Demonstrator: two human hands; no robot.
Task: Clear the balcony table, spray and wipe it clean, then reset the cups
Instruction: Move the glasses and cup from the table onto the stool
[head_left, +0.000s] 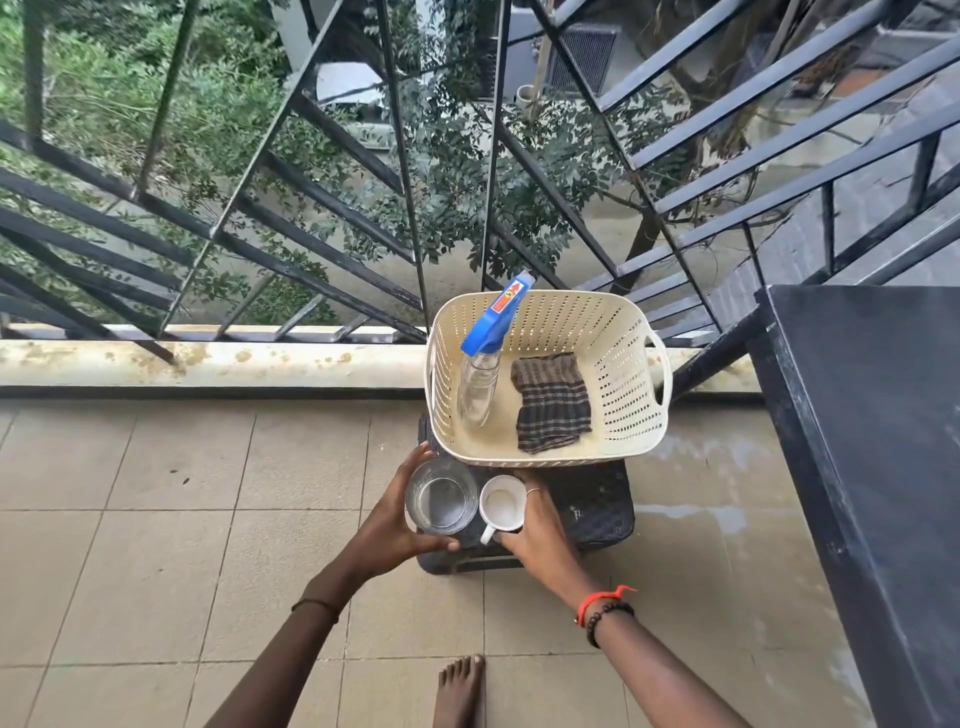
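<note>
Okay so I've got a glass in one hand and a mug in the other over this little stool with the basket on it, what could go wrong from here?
1. The dark stool is mostly taken by the cream basket, so the glass and white mug would sit near its front edge and could tip onto the tiles.
2. The left hand and right hand bring glass and mug close; they may knock.
3. The spray bottle leans on the basket wall and could topple if bumped.
</note>
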